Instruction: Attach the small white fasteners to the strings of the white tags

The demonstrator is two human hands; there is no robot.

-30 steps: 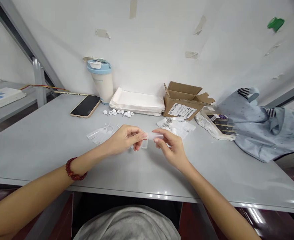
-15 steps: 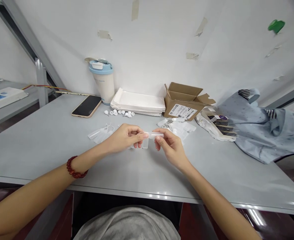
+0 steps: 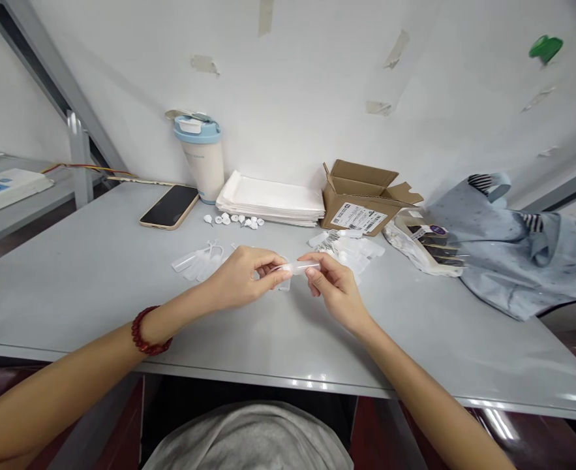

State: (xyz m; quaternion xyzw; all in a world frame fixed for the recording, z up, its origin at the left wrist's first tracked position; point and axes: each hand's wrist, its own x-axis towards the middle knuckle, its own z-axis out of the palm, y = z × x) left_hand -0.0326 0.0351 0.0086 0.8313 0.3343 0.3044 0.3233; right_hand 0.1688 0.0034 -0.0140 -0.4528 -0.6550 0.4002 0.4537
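Between my two hands runs a small translucent plastic tube [image 3: 297, 267], held roughly level above the table. My left hand [image 3: 241, 277] pinches its left end between thumb and fingers, hiding that end. At the other end, my right hand [image 3: 336, 287] grips it with thumb and forefinger. A clear plastic piece [image 3: 284, 285] shows behind the left fingertips, mostly covered. Several similar clear pieces with thin white loops [image 3: 194, 264] lie beyond my left hand. A heap of clear plastic pieces [image 3: 361, 251] lies beyond my right hand.
Small white caps [image 3: 239, 220] lie before a stack of white envelopes [image 3: 272, 196]. A phone [image 3: 169, 207] and a blue-lidded cup [image 3: 200, 163] stand left. An open cardboard box [image 3: 359, 202], a plastic-wrapped packet [image 3: 427, 248] and blue cloth [image 3: 522, 254] are right.
The left hand has shifted and turned slightly, its lower fingers now tucked behind the thumb. More of the tube's left part shows. The right hand keeps its grip almost in place.
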